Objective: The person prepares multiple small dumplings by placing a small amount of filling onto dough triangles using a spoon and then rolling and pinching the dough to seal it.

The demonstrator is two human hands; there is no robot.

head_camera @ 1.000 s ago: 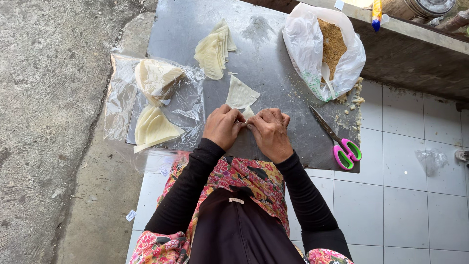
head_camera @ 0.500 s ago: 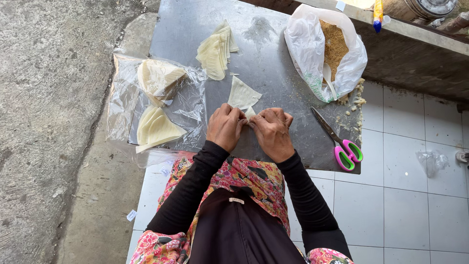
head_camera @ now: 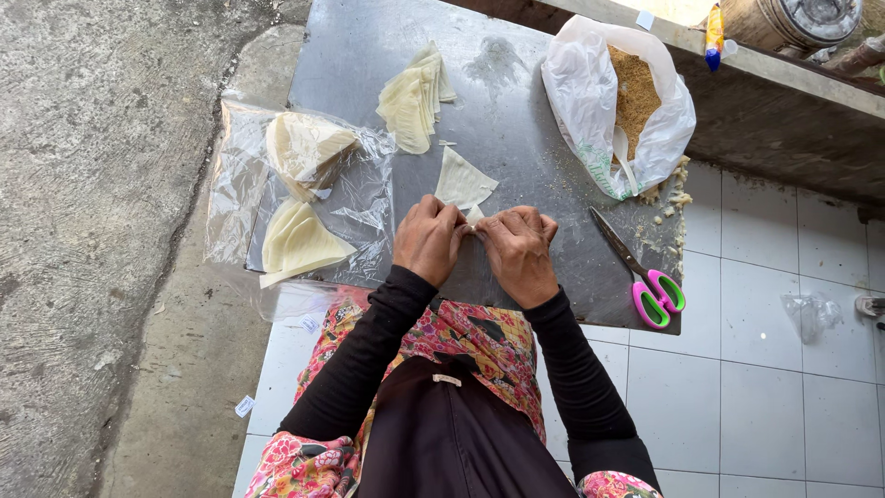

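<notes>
Pinching together at the near edge of the grey metal surface (head_camera: pixel 516 111), the left hand (head_camera: pixel 429 242) and the right hand (head_camera: pixel 518 254) close their fingertips on the lower end of a pale triangular pastry sheet (head_camera: pixel 463 182). Both hands are curled shut on it, knuckles up, thumbs and forefingers meeting just under the sheet's narrow corner. Compared with a second ago, the hands have drawn closer to each other and the sheet's near corner has vanished between the fingers, so the folding or rolling of that corner looks to be under way rather than only begun; the wide far part of the sheet lies flat on the surface much as it did.

Beyond the sheet, a fanned stack of wrappers (head_camera: pixel 412 100) rests toward the far side, untouched. To the left, a clear plastic bag (head_camera: pixel 364 198) spreads over the surface edge with two more piles of pale wrappers (head_camera: pixel 300 235) on it. To the right, an open white plastic bag (head_camera: pixel 581 88) holds brown crumbly filling (head_camera: pixel 634 92) with a spoon in it, and some crumbs lie scattered beside it. Scissors with pink and green handles (head_camera: pixel 650 286) lie near the right corner, apart from the hands.
</notes>
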